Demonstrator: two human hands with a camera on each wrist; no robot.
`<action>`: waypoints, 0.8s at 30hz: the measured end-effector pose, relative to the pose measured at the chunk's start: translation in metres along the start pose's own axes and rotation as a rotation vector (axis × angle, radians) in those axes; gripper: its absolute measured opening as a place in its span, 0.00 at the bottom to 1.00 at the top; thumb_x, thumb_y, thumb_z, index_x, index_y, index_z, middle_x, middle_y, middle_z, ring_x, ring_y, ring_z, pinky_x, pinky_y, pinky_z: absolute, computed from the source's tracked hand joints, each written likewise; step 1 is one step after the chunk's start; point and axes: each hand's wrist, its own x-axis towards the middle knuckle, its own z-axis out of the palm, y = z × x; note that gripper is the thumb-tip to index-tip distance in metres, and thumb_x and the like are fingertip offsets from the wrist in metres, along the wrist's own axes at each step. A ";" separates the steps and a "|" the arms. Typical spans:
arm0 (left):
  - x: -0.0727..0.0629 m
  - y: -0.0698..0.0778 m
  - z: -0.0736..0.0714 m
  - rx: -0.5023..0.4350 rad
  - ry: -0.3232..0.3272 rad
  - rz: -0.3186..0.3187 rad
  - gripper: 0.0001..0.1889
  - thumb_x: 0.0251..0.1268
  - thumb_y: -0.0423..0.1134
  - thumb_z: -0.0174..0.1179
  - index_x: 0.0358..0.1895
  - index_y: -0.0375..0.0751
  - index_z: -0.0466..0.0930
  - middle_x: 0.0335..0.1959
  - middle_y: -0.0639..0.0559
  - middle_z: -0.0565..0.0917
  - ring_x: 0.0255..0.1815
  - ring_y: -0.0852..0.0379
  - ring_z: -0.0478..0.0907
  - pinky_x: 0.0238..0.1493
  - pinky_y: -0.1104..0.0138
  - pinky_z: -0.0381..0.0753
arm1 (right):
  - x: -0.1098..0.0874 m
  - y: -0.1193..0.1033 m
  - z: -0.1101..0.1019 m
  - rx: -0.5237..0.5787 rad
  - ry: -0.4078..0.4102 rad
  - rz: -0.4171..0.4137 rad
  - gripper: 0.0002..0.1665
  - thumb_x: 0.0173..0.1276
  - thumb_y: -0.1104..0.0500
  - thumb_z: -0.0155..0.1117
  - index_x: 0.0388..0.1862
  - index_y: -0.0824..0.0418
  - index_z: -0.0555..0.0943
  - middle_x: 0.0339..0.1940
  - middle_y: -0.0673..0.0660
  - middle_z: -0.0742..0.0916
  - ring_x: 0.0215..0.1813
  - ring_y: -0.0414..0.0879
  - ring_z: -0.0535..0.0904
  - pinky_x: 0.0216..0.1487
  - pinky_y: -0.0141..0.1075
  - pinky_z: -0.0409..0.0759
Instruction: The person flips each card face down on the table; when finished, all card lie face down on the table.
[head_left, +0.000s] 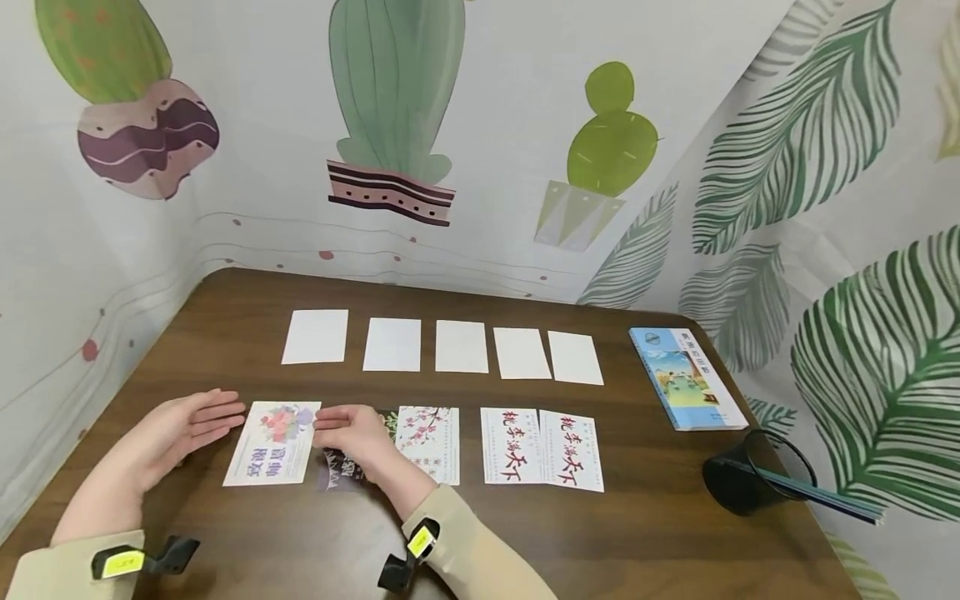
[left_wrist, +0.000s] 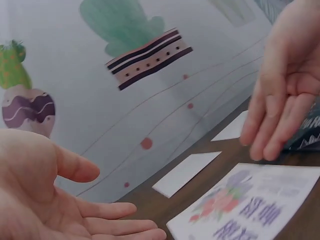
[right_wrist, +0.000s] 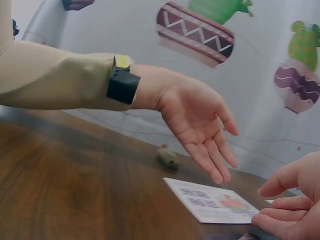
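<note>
A white card with pink and purple flowers and purple characters (head_left: 273,446) lies flat at the left of the table. Just off its left edge is my left hand (head_left: 180,433), palm turned inward with fingers extended and holding nothing. At the card's right edge, the fingertips of my right hand (head_left: 360,437) appear to touch the corner, fingers fairly straight. Beneath that hand a dark card (head_left: 341,472) is partly hidden. Beside it lies a blossom-branch card (head_left: 429,446). Farther right, two cards with red calligraphy (head_left: 512,446) sit edge to edge.
Several blank white cards (head_left: 392,344) form a row toward the back. A blue-and-white book (head_left: 688,379) lies at the right, with a black pen cup (head_left: 738,479) on its side before it. Behind the table hangs a patterned cloth (head_left: 510,125).
</note>
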 end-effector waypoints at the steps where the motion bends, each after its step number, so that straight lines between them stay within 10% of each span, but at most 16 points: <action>1: -0.002 -0.002 -0.002 -0.004 -0.004 -0.005 0.36 0.82 0.47 0.31 0.70 0.11 0.41 0.57 0.51 0.78 0.45 0.75 0.79 0.48 0.77 0.82 | -0.001 0.001 0.001 -0.010 0.002 0.004 0.20 0.54 0.72 0.68 0.48 0.69 0.84 0.43 0.60 0.90 0.44 0.43 0.87 0.46 0.26 0.83; 17: -0.002 -0.007 -0.012 -0.217 -0.094 0.008 0.28 0.83 0.45 0.34 0.66 0.17 0.59 0.47 0.61 0.83 0.46 0.69 0.82 0.48 0.75 0.83 | -0.002 -0.003 0.009 -0.082 0.033 -0.003 0.19 0.55 0.71 0.68 0.49 0.68 0.85 0.44 0.56 0.90 0.43 0.38 0.86 0.46 0.23 0.81; 24: 0.007 -0.008 -0.008 -0.095 -0.066 -0.005 0.35 0.82 0.48 0.32 0.70 0.12 0.47 0.47 0.67 0.81 0.45 0.76 0.78 0.47 0.77 0.80 | -0.003 -0.003 0.012 -0.134 0.047 -0.021 0.19 0.54 0.70 0.68 0.48 0.67 0.85 0.44 0.55 0.90 0.44 0.37 0.86 0.46 0.22 0.81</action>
